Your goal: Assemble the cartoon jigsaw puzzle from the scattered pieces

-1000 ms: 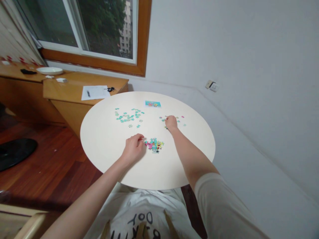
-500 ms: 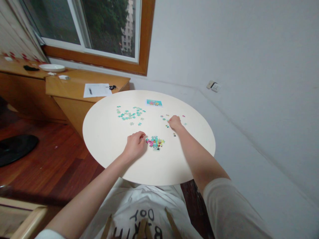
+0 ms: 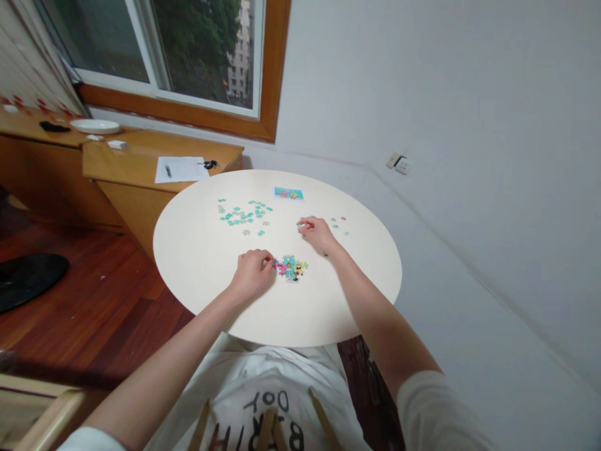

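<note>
A partly joined jigsaw puzzle (image 3: 291, 269), with pink, teal and yellow cartoon parts, lies on the round white table (image 3: 197, 269). My left hand (image 3: 255, 274) rests at its left edge, thumb and forefinger closed on a small puzzle piece (image 3: 275, 261) that is mostly covered. Farther out on the right, my right hand (image 3: 317, 234) is low over loose pieces, its fingers curled but apart. A greenish piece (image 3: 301, 227) shows by those fingertips; whether it is touched is unclear. More loose pieces (image 3: 335, 226) lie just beyond that hand.
Several teal pieces (image 3: 241, 217) are scattered on the left part of the table. A small picture card (image 3: 288, 193) lies near the far edge. Beside the table, a wooden cabinet (image 3: 131, 147) carries paper (image 3: 181, 170) and a white plate (image 3: 95, 126). The wall (image 3: 469, 156) rises at the right.
My right hand has moved left over the loose pieces, and its fingers have spread somewhat. Pieces to its right are now uncovered. My left hand stays by the joined puzzle.
</note>
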Tool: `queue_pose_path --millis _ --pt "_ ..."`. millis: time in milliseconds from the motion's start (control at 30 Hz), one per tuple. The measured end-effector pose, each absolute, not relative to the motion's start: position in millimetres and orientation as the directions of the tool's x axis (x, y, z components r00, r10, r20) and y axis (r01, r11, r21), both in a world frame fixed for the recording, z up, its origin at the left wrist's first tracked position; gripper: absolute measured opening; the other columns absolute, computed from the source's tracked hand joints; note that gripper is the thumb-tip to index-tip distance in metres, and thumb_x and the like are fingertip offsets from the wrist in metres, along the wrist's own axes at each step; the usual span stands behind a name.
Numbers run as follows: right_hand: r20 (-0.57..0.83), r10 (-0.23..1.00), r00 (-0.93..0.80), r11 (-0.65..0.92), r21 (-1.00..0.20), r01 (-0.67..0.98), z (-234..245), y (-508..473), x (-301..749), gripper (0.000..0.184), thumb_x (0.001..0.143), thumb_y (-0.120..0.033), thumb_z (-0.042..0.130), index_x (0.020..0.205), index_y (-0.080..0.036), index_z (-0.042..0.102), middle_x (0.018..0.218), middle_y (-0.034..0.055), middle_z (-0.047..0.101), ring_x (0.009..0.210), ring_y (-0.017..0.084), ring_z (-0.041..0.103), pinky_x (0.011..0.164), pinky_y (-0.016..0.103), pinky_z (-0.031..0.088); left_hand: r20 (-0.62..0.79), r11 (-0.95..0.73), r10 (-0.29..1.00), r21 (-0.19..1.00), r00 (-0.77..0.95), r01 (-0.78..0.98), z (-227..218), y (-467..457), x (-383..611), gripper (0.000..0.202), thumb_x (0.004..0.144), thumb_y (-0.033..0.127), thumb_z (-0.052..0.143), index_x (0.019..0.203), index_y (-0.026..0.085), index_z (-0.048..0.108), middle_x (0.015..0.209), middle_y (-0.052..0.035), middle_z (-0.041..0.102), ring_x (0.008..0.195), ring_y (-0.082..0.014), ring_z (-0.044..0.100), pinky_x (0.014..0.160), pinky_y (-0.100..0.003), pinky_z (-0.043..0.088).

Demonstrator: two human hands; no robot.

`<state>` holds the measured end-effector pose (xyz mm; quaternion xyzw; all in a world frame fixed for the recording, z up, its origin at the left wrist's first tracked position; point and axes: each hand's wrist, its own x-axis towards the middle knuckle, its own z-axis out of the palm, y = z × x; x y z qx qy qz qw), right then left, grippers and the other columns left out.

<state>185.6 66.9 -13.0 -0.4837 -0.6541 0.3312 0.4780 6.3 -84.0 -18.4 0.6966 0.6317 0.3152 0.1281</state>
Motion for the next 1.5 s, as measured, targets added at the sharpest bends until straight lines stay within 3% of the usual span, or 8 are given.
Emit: queue_pose_path --millis 100,200,433,833,1500 --pt "0.085 0.888 -0.452 0.167 -0.976 0.143 -9 41 175 0.023 0.054 -0.023 0.073 0.075 -0.014 0.069 0.054 -0.0026 0.062 0.052 0.010 0.055 0.053 0.023 0.045 0.276 -0.172 0.961 0.541 0.020 0.823 -18 -85 7 0.022 0.080 0.019 0.048 0.082 0.020 0.070 0.084 -0.0072 0.070 0.088 -0.0257 0.061 0.084 -0.040 0.043" --pt "0.021 0.839 -0.544 0.089 -0.991 0.098 -6 21 169 0.021 0.053 -0.024 0.075 0.069 -0.013 0.067 0.057 -0.0001 0.065 0.056 0.011 0.059 0.059 0.026 0.048 0.269 -0.175 0.963 0.521 0.034 0.836 -18 -86 8 0.019 0.081 0.022 0.052 0.084 0.021 0.070 0.088 -0.0069 0.070 0.092 -0.0259 0.060 0.087 -0.040 0.041" --pt "0.051 0.826 -0.561 0.156 -0.978 0.140 -6 12 162 0.020 0.052 -0.027 0.078 0.063 -0.013 0.068 0.056 -0.0005 0.065 0.053 0.010 0.055 0.056 0.025 0.044 0.248 -0.157 0.968 0.501 0.033 0.851 -15 -88 9 0.016 0.081 0.033 0.061 0.083 0.021 0.071 0.093 -0.0078 0.068 0.097 -0.0266 0.059 0.089 -0.041 0.040" --pt "-0.010 0.856 -0.517 0.087 -0.983 0.163 -14 8 161 0.017 0.051 -0.022 0.078 0.062 -0.013 0.067 0.056 -0.0005 0.064 0.056 0.010 0.056 0.060 0.026 0.044 0.221 -0.144 0.974 0.473 0.041 0.869 -11 -90 10 0.017 0.082 0.032 0.057 0.087 0.020 0.070 0.095 -0.0081 0.066 0.100 -0.0267 0.057 0.090 -0.042 0.038" --pt "0.094 0.845 -0.527 0.266 -0.928 0.262 -21 13 163 0.010 0.061 -0.022 0.071 0.065 -0.014 0.068 0.059 -0.0002 0.064 0.059 0.011 0.054 0.060 0.025 0.042 0.228 -0.144 0.973 0.478 0.036 0.866 -10 -90 11 0.017 0.081 0.031 0.057 0.086 0.020 0.069 0.094 -0.0079 0.066 0.100 -0.0263 0.057 0.090 -0.043 0.038"
